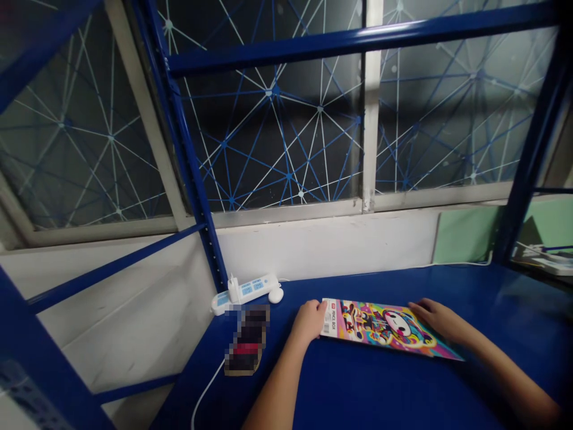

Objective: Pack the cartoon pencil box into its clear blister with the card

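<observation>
A flat, colourful pencil box (385, 327) with a cartoon figure lies over the blue table, its white labelled end to the left. My left hand (310, 321) grips that labelled end, with the thumb on top and the other fingers mostly hidden. At the upper right edge of the box is my right hand (432, 316), its thumb and fingers closed on the far edge. The underside of the box is hidden.
A white power strip (246, 291) with a plug stands at the back left of the blue table (358, 394). Nearer lies a pixelated phone-like object (248, 340) with a white cable. Blue metal posts and a green board (465, 235) border the table.
</observation>
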`<state>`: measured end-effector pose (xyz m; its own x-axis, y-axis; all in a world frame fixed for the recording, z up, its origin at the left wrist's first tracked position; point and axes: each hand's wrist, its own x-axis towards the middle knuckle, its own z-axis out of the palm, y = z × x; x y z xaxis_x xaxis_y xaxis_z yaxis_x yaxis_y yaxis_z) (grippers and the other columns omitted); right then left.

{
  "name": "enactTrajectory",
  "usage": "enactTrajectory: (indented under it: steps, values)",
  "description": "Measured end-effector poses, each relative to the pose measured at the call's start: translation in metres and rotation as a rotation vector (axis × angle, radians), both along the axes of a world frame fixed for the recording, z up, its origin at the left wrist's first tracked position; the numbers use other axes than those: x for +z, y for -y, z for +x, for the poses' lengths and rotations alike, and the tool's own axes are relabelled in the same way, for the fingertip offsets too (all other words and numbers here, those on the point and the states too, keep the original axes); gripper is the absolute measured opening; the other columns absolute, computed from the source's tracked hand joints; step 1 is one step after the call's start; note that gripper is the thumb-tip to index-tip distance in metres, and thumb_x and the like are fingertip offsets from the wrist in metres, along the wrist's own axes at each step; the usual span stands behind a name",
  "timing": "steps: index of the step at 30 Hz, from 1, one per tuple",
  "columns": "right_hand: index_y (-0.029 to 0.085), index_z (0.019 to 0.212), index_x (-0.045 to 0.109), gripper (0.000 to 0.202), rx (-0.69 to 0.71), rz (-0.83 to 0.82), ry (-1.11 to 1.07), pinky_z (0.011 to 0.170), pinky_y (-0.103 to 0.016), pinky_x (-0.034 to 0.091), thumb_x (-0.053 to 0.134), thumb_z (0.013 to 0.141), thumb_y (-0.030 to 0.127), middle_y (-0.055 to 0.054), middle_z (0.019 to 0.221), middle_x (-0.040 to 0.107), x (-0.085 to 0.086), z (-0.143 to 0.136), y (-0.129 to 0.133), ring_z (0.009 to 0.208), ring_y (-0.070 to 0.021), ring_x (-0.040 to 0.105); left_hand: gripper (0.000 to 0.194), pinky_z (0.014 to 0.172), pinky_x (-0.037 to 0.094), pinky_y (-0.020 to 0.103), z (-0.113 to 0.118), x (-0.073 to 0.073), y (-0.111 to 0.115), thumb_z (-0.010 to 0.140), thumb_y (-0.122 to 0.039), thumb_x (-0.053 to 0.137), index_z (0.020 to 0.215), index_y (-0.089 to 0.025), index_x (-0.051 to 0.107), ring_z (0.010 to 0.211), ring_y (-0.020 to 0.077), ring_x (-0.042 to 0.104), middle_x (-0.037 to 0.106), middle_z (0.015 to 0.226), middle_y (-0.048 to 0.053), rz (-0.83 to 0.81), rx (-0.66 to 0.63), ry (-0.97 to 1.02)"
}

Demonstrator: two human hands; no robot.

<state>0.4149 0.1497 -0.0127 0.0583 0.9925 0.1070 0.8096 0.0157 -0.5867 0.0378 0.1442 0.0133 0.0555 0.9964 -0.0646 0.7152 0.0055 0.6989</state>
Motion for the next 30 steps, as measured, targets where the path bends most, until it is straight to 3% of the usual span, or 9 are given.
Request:
enactTrajectory:
  steps: [5, 12, 15, 18, 21, 25, 28, 30]
  values:
    - [0.023, 0.066, 0.06, 0.045, 0.047, 0.067, -0.109, 0.06, -0.032, 0.042, 0.047, 0.081, 0.064, -0.007, 0.067, 0.07, -0.007, -0.027, -0.004, 0.065, -0.0245, 0.063, 0.031, 0.084, 0.057, 0.04, -0.006, -0.003, -0.003, 0.095, -0.042, 0.059, 0.114, -0.018, 0.063, 0.095, 0.0182, 0.066, 0.067, 0.112, 0.005, 0.026, 0.013, -0.013]
    - [0.022, 0.082, 0.059, 0.044, 0.181, 0.134, -0.299, 0.063, -0.03, 0.046, 0.05, 0.084, 0.065, -0.004, 0.076, 0.068, 0.013, -0.053, -0.014, 0.071, -0.0208, 0.061, 0.031, 0.077, 0.057, 0.035, -0.032, 0.018, -0.006, 0.096, -0.045, 0.057, 0.109, -0.017, 0.063, 0.084, 0.0152, 0.066, 0.068, 0.1, 0.003, 0.16, 0.079, 0.064]
    - [0.022, 0.092, 0.059, 0.044, 0.313, 0.15, -0.373, 0.066, -0.029, 0.05, 0.06, 0.08, 0.064, -0.003, 0.083, 0.069, 0.029, -0.061, -0.008, 0.076, -0.0206, 0.063, 0.029, 0.069, 0.054, 0.031, -0.048, 0.031, 0.011, 0.097, -0.045, 0.053, 0.098, -0.017, 0.062, 0.071, 0.0123, 0.062, 0.066, 0.085, -0.001, 0.234, 0.102, 0.112]
    - [0.023, 0.091, 0.056, 0.038, 0.365, 0.204, -0.416, 0.068, -0.029, 0.05, 0.066, 0.081, 0.057, -0.002, 0.083, 0.065, 0.041, -0.068, 0.008, 0.077, -0.0202, 0.062, 0.026, 0.06, 0.048, 0.026, -0.06, 0.035, 0.042, 0.097, -0.042, 0.045, 0.084, -0.022, 0.055, 0.06, 0.0127, 0.062, 0.061, 0.072, -0.005, 0.273, 0.116, 0.159]
    - [0.023, 0.084, 0.054, 0.027, 0.357, 0.274, -0.428, 0.076, -0.031, 0.049, 0.063, 0.087, 0.049, -0.002, 0.085, 0.063, 0.042, -0.075, 0.037, 0.082, -0.02, 0.059, 0.027, 0.066, 0.052, 0.025, -0.066, 0.027, 0.077, 0.094, -0.046, 0.042, 0.082, -0.025, 0.052, 0.076, 0.0179, 0.07, 0.068, 0.08, 0.0, 0.284, 0.111, 0.204]
    - [0.025, 0.082, 0.056, 0.019, 0.402, 0.308, -0.345, 0.08, -0.032, 0.048, 0.053, 0.095, 0.039, -0.003, 0.088, 0.062, 0.026, -0.087, 0.091, 0.085, -0.0205, 0.059, 0.025, 0.087, 0.053, 0.029, -0.072, 0.007, 0.114, 0.089, -0.05, 0.047, 0.088, -0.026, 0.053, 0.096, 0.0221, 0.071, 0.074, 0.101, 0.005, 0.279, 0.057, 0.257]
    - [0.026, 0.087, 0.056, 0.016, 0.443, 0.241, -0.283, 0.082, -0.032, 0.05, 0.05, 0.097, 0.038, -0.004, 0.094, 0.063, 0.008, -0.092, 0.124, 0.089, -0.021, 0.061, 0.019, 0.093, 0.052, 0.031, -0.078, -0.011, 0.13, 0.086, -0.045, 0.051, 0.094, -0.028, 0.056, 0.106, 0.0232, 0.069, 0.074, 0.114, 0.006, 0.276, 0.043, 0.136]
    - [0.027, 0.099, 0.058, 0.014, 0.438, 0.198, -0.263, 0.089, -0.033, 0.05, 0.056, 0.095, 0.04, -0.005, 0.105, 0.064, -0.002, -0.092, 0.136, 0.098, -0.0221, 0.062, 0.028, 0.098, 0.051, 0.032, -0.081, -0.023, 0.137, 0.083, -0.042, 0.053, 0.106, -0.029, 0.058, 0.115, 0.0239, 0.066, 0.072, 0.123, 0.006, 0.267, 0.043, 0.049]
